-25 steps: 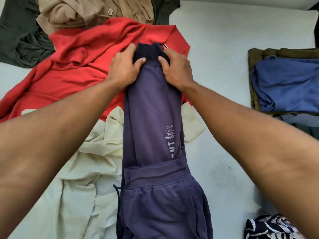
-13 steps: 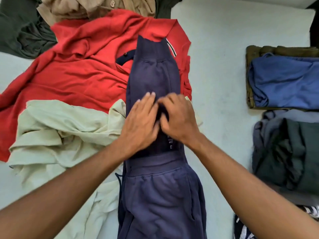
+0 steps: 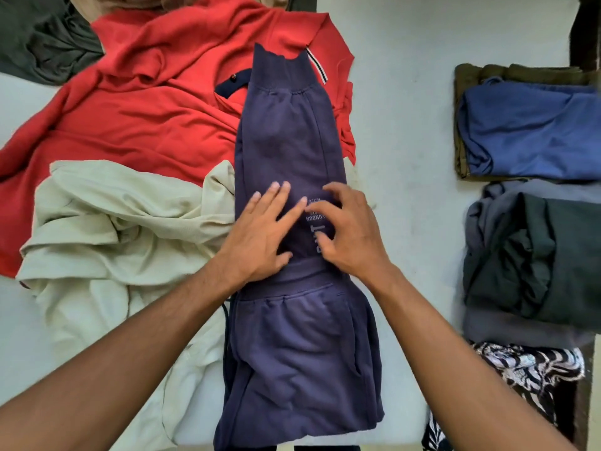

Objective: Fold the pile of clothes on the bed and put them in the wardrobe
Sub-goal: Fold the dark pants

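Observation:
Navy sweatpants (image 3: 292,135) lie lengthwise down the middle of the white bed (image 3: 400,125), legs folded together, cuffs at the far end, waistband near me. My left hand (image 3: 260,236) lies flat on the legs with straight fingers. My right hand (image 3: 348,232) rests beside it on the white printed lettering, fingers slightly bent, holding nothing. Under and left of the pants lie a red polo shirt (image 3: 146,118) and a cream garment (image 3: 107,229).
Folded clothes sit along the right: a blue piece on an olive one (image 3: 527,128), a dark grey-green stack (image 3: 533,258), a black-and-white patterned piece (image 3: 533,372). Dark green (image 3: 42,37) and tan (image 3: 130,1) garments lie at the top left.
Both hands let go of the cuffs at the far end and slid back toward me along the legs. They now rest flat on the middle of the pants.

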The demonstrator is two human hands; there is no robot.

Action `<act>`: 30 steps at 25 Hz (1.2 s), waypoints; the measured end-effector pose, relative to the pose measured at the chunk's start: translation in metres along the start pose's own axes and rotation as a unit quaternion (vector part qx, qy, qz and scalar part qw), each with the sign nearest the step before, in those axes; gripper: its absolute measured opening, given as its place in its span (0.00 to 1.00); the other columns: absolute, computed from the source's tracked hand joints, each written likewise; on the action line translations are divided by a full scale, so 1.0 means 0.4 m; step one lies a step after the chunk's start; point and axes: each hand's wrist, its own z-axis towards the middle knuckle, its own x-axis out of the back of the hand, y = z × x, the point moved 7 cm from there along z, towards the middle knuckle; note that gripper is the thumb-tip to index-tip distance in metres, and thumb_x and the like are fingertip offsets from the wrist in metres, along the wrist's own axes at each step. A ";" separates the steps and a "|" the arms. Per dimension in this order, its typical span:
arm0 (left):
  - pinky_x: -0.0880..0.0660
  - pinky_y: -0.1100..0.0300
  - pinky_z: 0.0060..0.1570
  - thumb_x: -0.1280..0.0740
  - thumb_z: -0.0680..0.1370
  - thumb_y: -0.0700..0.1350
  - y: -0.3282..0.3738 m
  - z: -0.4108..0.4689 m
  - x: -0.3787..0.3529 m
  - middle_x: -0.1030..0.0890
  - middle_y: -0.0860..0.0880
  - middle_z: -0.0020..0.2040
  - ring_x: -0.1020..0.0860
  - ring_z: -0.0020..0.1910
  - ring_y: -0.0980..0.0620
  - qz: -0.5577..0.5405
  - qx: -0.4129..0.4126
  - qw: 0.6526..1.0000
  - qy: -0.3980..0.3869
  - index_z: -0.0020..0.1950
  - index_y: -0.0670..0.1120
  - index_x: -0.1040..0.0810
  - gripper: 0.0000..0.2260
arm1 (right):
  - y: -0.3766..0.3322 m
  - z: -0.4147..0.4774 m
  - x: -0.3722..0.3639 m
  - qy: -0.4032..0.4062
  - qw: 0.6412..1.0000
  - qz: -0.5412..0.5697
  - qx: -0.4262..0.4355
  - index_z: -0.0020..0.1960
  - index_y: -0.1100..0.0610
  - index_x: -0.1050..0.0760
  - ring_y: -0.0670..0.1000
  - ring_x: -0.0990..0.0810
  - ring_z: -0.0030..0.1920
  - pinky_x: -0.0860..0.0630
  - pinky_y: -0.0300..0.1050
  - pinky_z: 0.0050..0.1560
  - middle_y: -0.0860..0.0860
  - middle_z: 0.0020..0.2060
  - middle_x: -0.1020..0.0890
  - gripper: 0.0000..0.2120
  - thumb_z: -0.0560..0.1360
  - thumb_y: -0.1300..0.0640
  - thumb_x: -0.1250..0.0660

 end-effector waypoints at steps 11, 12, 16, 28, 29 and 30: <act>0.23 0.48 0.51 0.35 0.73 0.57 -0.009 -0.129 0.061 0.18 0.48 0.47 0.21 0.47 0.44 -0.243 0.037 0.968 0.045 0.58 0.48 0.18 0.19 | 0.046 -0.131 0.085 0.058 0.977 0.115 -0.172 0.52 0.50 0.18 0.46 0.24 0.46 0.26 0.44 0.50 0.47 0.47 0.21 0.09 0.72 0.56 0.28; 0.24 0.50 0.53 0.36 0.71 0.65 -0.011 -0.167 0.030 0.19 0.50 0.49 0.20 0.49 0.46 -0.266 0.085 0.960 -0.022 0.61 0.50 0.19 0.26 | 0.024 -0.151 0.056 0.017 0.966 0.171 -0.194 0.54 0.49 0.18 0.44 0.23 0.44 0.24 0.43 0.51 0.46 0.46 0.19 0.11 0.72 0.51 0.25; 0.26 0.48 0.60 0.28 0.63 0.70 -0.021 -0.238 -0.059 0.24 0.48 0.62 0.24 0.62 0.44 -0.168 0.124 0.958 -0.199 0.72 0.54 0.30 0.41 | -0.018 -0.247 -0.052 -0.173 0.951 0.119 -0.227 0.72 0.38 0.31 0.46 0.23 0.63 0.24 0.49 0.63 0.44 0.62 0.24 0.42 0.61 0.33 0.22; 0.29 0.56 0.43 0.23 0.68 0.41 0.040 -0.205 0.098 0.20 0.55 0.41 0.22 0.42 0.53 -0.333 0.012 0.935 -0.122 0.44 0.51 0.25 0.13 | 0.013 -0.245 -0.027 -0.224 0.878 0.286 -0.312 0.56 0.54 0.27 0.49 0.20 0.50 0.22 0.43 0.51 0.51 0.51 0.19 0.24 0.66 0.61 0.18; 0.28 0.58 0.43 0.23 0.68 0.40 0.045 -0.199 0.118 0.19 0.56 0.42 0.21 0.42 0.56 -0.338 0.002 0.934 -0.120 0.45 0.53 0.23 0.13 | 0.008 -0.246 -0.019 -0.229 0.879 0.298 -0.294 0.61 0.52 0.30 0.49 0.20 0.52 0.22 0.44 0.54 0.51 0.54 0.20 0.28 0.67 0.62 0.19; 0.26 0.59 0.45 0.24 0.68 0.39 0.049 -0.186 0.143 0.18 0.58 0.43 0.20 0.44 0.58 -0.339 -0.010 0.934 -0.112 0.47 0.54 0.21 0.14 | 0.003 -0.243 -0.011 -0.235 0.876 0.315 -0.281 0.66 0.49 0.32 0.48 0.20 0.54 0.21 0.42 0.55 0.50 0.56 0.21 0.34 0.68 0.62 0.19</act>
